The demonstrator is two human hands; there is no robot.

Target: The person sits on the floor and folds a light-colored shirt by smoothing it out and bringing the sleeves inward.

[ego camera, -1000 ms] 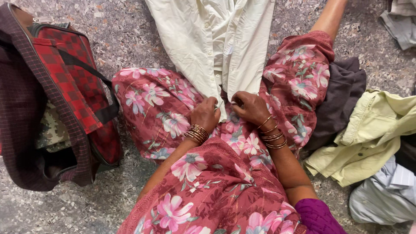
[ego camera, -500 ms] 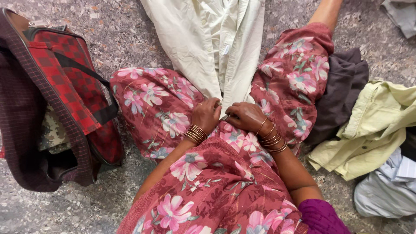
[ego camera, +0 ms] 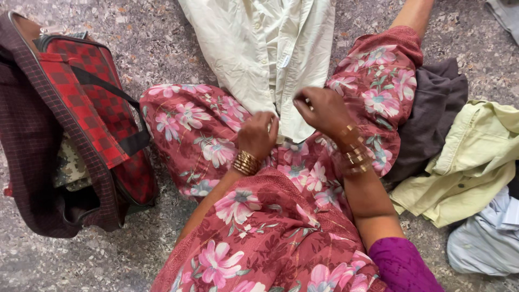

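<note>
Cream button-up shirt (ego camera: 259, 54), wrinkled and lying open, spreads from the speckled floor (ego camera: 162, 43) onto our floral-clad lap. Our left hand (ego camera: 258, 135) pinches its lower hem with curled fingers; our right hand (ego camera: 323, 111) hovers just above it, fingertips pinched together, seemingly empty.

The cream button-up shirt (ego camera: 259, 54) lies spread flat and creased on the speckled floor between my knees, its front facing up. Its lower hem drapes onto my lap, where my hands pinch its bottom edge.
</note>
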